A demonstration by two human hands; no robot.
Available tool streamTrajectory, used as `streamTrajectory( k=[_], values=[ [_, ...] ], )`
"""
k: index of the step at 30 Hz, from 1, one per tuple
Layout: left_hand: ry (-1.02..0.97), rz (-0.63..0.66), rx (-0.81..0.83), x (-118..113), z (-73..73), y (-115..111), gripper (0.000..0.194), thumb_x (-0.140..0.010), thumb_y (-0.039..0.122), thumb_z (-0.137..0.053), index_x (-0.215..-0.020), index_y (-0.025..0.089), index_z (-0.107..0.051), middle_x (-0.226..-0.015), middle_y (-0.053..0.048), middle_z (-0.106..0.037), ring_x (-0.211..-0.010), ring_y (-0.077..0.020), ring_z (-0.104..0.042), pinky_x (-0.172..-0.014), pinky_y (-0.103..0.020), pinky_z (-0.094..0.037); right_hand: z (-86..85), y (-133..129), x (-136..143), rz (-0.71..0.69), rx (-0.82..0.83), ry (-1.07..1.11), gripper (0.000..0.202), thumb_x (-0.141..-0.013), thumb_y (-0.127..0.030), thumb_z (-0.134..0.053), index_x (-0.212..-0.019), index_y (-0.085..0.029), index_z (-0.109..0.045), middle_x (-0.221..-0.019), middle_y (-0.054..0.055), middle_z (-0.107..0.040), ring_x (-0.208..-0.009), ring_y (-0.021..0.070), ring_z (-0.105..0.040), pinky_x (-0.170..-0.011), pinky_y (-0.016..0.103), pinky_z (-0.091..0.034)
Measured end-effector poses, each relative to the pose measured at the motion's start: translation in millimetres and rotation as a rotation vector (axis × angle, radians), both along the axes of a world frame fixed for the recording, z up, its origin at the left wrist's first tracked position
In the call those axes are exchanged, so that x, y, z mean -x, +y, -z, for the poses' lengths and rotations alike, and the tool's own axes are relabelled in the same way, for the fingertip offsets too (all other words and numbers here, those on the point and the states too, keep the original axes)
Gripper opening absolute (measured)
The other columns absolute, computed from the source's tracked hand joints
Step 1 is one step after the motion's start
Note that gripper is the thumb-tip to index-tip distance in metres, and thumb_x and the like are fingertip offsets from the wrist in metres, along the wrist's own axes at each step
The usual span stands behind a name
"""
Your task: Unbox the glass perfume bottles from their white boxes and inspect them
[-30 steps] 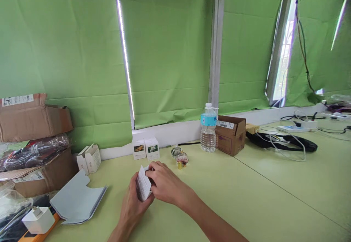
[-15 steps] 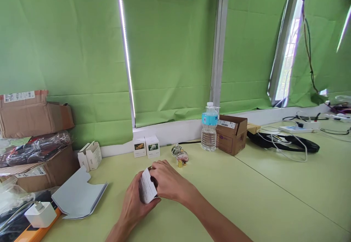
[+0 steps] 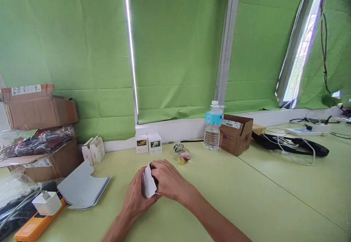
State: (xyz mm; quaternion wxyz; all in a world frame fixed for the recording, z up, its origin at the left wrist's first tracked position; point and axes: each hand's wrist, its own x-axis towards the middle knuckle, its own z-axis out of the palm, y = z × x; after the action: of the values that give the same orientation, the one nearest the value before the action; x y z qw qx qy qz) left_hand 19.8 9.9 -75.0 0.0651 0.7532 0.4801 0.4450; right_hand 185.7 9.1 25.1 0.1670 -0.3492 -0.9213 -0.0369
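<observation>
A small white cardboard box (image 3: 148,183) with printed text is held over the table in front of me. My left hand (image 3: 136,192) wraps round its left side and underside. My right hand (image 3: 169,179) is at its right edge, fingers bent into or against the dark opening; whether they grip anything inside is hidden. Beyond my hands lie small round ornament-like glass bottles (image 3: 184,155) with a gold cap (image 3: 181,161) beside them. Two white picture-printed boxes (image 3: 155,144) stand side by side at the wall.
At left are an open white carton (image 3: 97,149), folded grey-white card (image 3: 83,189), stacked brown boxes (image 3: 40,112) and a white charger (image 3: 47,202) on an orange case. A water bottle (image 3: 213,128), brown box (image 3: 236,134) and black looped device (image 3: 290,145) with cables stand right.
The view has shifted slightly, so most things sit a little further right. Both hands stay on the white box, which is turned slightly more edge-on.
</observation>
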Motion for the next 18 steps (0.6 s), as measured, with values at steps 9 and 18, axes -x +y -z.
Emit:
streamTrajectory(
  k=[9, 18],
  values=[
    [0.01, 0.053, -0.044, -1, 2.4, -1, 0.075, -0.066, 0.032, -0.067, -0.134, 0.016, -0.04, -0.125, -0.016, -0.058, -0.109, -0.0362, -0.059, -0.091, -0.045, -0.051, 4.0, -2, 2, 0.047, 0.014, -0.031, 0.007, -0.074, -0.023, -0.058, -0.073, -0.017, -0.062, -0.082, 0.005, -0.06, -0.069, 0.0151, -0.052, -0.064, 0.028, -0.03],
    [0.023, 0.062, -0.033, -1, 7.3, -1, 0.079, -0.065, 0.028, -0.066, -0.137, 0.015, -0.036, -0.131, -0.018, -0.053, -0.117, -0.0378, -0.053, -0.098, -0.05, -0.045, 15.0, 6, -2, -0.043, -0.041, 0.013, 0.009, -0.073, -0.025, -0.059, -0.075, -0.017, -0.062, -0.083, 0.005, -0.063, -0.074, 0.017, -0.055, -0.068, 0.028, -0.033]
  ],
)
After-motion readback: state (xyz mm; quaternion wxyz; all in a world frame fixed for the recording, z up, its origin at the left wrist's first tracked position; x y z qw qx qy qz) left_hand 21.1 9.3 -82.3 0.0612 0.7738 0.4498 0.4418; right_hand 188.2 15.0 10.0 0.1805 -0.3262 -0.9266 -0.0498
